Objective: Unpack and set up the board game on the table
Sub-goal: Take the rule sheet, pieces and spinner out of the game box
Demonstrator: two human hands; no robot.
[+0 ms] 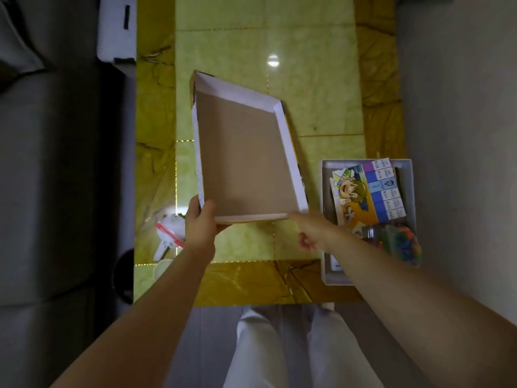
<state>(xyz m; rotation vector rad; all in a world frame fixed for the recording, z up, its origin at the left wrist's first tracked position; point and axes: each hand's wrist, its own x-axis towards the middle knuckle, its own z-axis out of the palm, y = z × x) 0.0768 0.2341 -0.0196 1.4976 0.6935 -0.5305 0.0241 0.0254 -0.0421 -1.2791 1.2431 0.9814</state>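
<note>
Over the green bench (pixel 307 79) the upturned lid (pixel 246 161) hangs tilted just left of the filled box base (pixel 324 189), so best lower it flat and aside, left grip (pixel 200 222) pinching its near corner, right grip (pixel 310 231) by the near edge, too blurred to tell.

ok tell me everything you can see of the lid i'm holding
The lid is a shallow rectangular cardboard tray, inside up and empty: brown floor, white inner walls, dark print outside at the corners. It sits skewed over the table. The left hand grips its near left corner; the right hand, blurred, reaches its near edge.
</note>
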